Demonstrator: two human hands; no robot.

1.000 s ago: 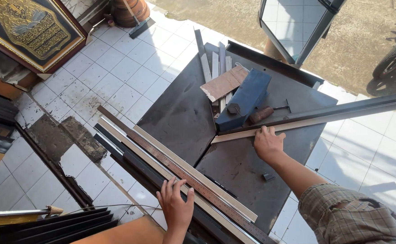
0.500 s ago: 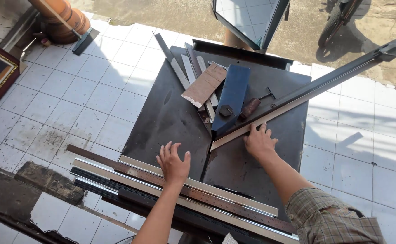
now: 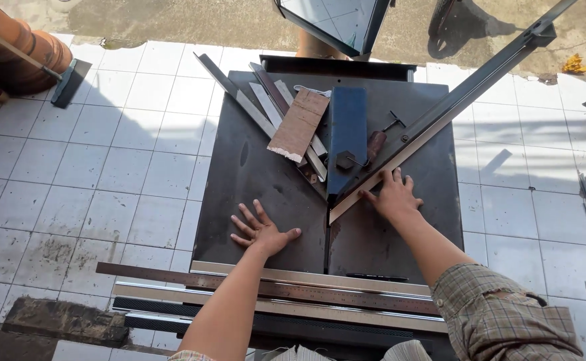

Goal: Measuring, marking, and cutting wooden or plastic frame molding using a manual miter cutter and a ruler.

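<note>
Since a moment ago the left hand [image 3: 261, 230] has left the long strips at the near edge and now lies flat, fingers spread and gripping nothing, on the bare dark metal of the saw table [image 3: 239, 180], just left of the slot that runs down its middle; that shift reads as a bracing stance rather than a carrying one. The right hand [image 3: 393, 197] has stayed on the long pale moulding strip [image 3: 400, 150], fingers splayed and pressing it down against the angled fence, not closed around it. The strip runs diagonally from the middle of the table up past the far right corner, its near end at the slot. The table top is scuffed, matt steel; a blue box-shaped housing [image 3: 346, 137] stands at the centre, with a wooden-handled tool, possibly a screwdriver, beside it. Offcuts and a worn brown board [image 3: 300, 124] lie fanned to its left, and a steel ruler [image 3: 266, 287] rests among slim profiles along the near edge
</note>
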